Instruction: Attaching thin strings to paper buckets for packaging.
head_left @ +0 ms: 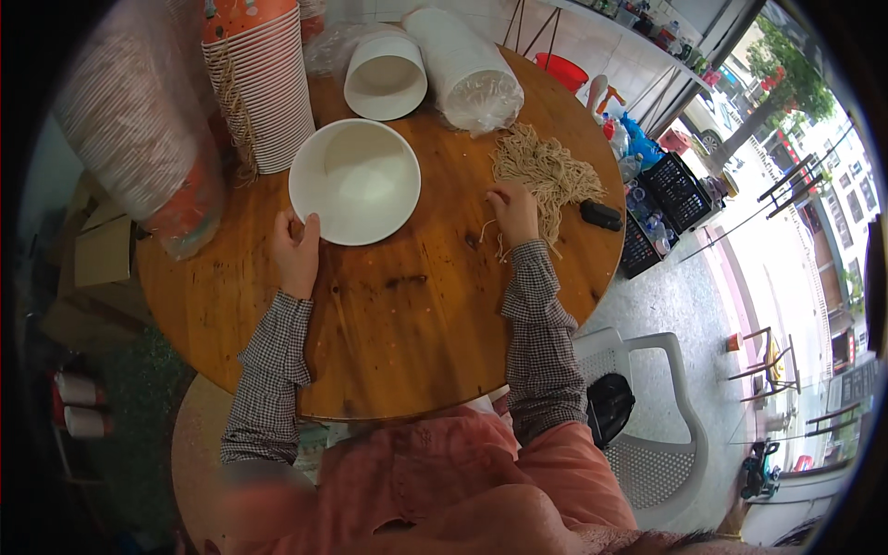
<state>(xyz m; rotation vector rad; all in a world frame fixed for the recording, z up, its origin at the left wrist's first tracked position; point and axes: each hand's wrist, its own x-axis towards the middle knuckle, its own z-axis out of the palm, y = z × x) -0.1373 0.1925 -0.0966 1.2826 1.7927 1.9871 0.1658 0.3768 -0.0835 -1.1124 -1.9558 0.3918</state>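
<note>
A round white paper bucket (354, 182) stands on the wooden table, its wide mouth facing me. At its near left rim is my left hand (298, 254), thumb over the edge and fingers along the outside, closed lightly on it. My right hand (515, 213) is pinched at the near left side of a tangled heap of beige string (548, 176). Thin loose strands hang by its fingers, and its fingertips are partly hidden. Just right of the heap lies a small black object (601, 215), whose kind I cannot make out.
A tall stack of orange-and-white buckets (268, 97) stands at the back left, beside a plastic-wrapped stack (139, 129). Behind the bucket lie another white bucket (386, 79) and a wrapped white roll of containers (472, 79). A white plastic chair (671, 407) stands right of me.
</note>
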